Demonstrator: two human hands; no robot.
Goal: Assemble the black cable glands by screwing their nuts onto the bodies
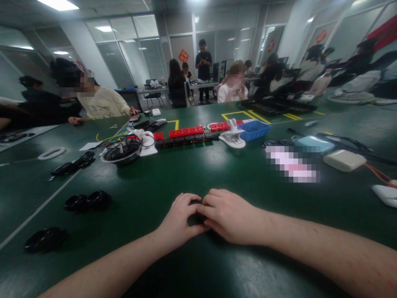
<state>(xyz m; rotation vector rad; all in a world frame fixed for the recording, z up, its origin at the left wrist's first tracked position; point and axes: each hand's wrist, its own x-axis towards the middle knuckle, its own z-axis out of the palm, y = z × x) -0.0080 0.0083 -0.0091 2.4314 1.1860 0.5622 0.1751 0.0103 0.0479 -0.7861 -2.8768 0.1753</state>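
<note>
Step in hand: judging by the pose, two-handed finger work on a small dark piece (pixel 200 215).
Dark piece: on or just above the worktop (pixel 149 182), nearer the wearer than the metal bowl (pixel 120 160) and to its right; mostly hidden, so its full shape cannot be told.
Left hand (pixel 177 218): curved around the piece, thumb and fingers gripping it.
Right hand (pixel 232 216): fingers bent and closed on the piece's other side.
Next move: probably calls for a steady left hold and small, controlled right-finger motion.
Coils: a glossy black pair (pixel 99 200) and another black coil (pixel 46 239), rounded, nearer than the bowl and to its left.
Socket blocks (pixel 186 131): hard-looking red, rectangular, right of the bowl.
Bin (pixel 254 129): blue, box-shaped, plastic-looking, farther right of the bowl.
Worktop: smooth dark green, softly reflective.
</note>
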